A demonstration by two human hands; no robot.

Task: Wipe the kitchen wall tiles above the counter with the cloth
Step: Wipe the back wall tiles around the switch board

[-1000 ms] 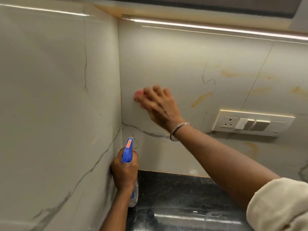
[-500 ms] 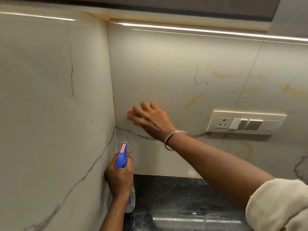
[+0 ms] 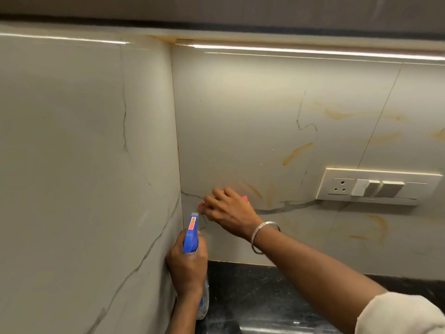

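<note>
Pale marble-look wall tiles (image 3: 240,121) meet in a corner above a black counter (image 3: 252,297). My right hand (image 3: 228,213) presses a pink cloth (image 3: 245,198) flat against the back tile, low and close to the corner; the cloth is mostly hidden under the fingers. My left hand (image 3: 186,266) grips a spray bottle (image 3: 191,235) with a blue head, upright beside the left wall, just below the right hand. Orange-brown streaks (image 3: 297,153) mark the back tile to the right of the cloth.
A white socket and switch plate (image 3: 375,186) sits on the back wall to the right. A light strip (image 3: 313,51) runs under the cabinet above. The left wall tile (image 3: 84,165) stands close beside the bottle.
My right hand has slid the cloth down the back tile, from mid height to near the grey vein low in the corner. The left hand and bottle have stayed put.
</note>
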